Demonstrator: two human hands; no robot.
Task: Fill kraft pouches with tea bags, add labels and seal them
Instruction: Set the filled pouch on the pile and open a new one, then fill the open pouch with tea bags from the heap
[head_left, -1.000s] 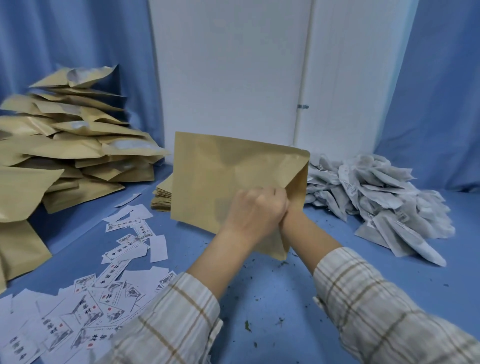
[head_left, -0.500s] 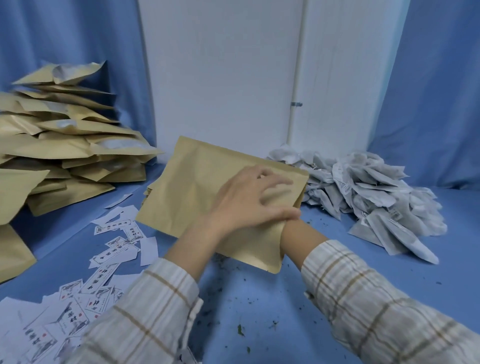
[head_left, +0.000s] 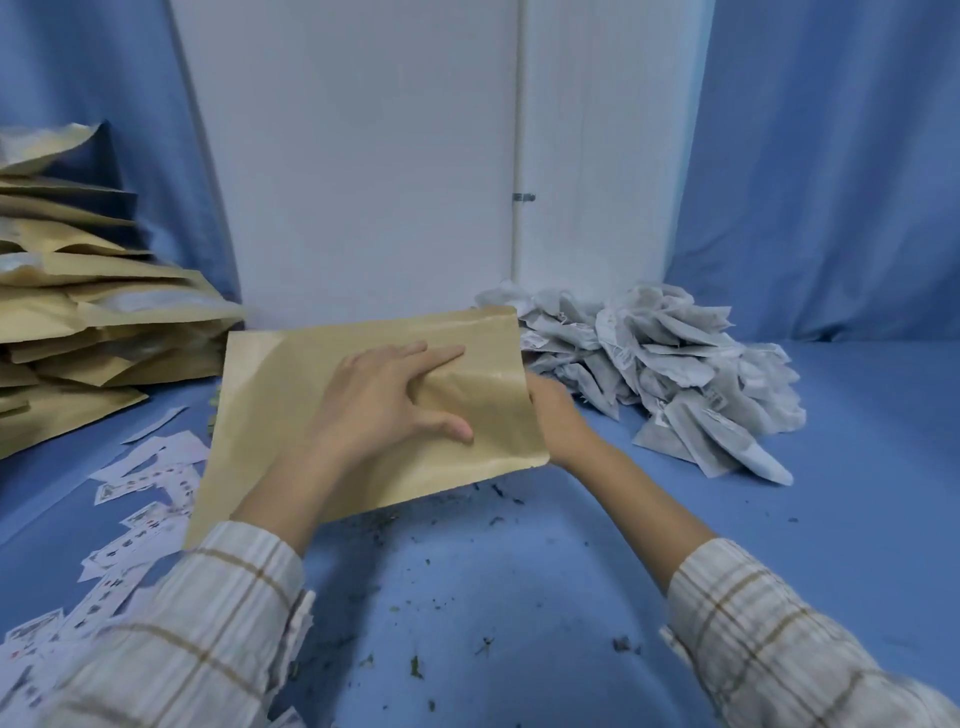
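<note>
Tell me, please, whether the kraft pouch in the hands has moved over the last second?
Yes. The kraft pouch has tipped from nearly upright to lying low and flat near the blue table, under the left hand.

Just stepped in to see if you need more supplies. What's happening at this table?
A person is handling one kraft pouch over the blue table. The left hand lies flat on its face with fingers spread, and the right hand is at its right edge, mostly hidden behind it. Tea bags sit heaped to the right, printed labels are scattered to the left, and a stack of pouches is piled far left.
</note>
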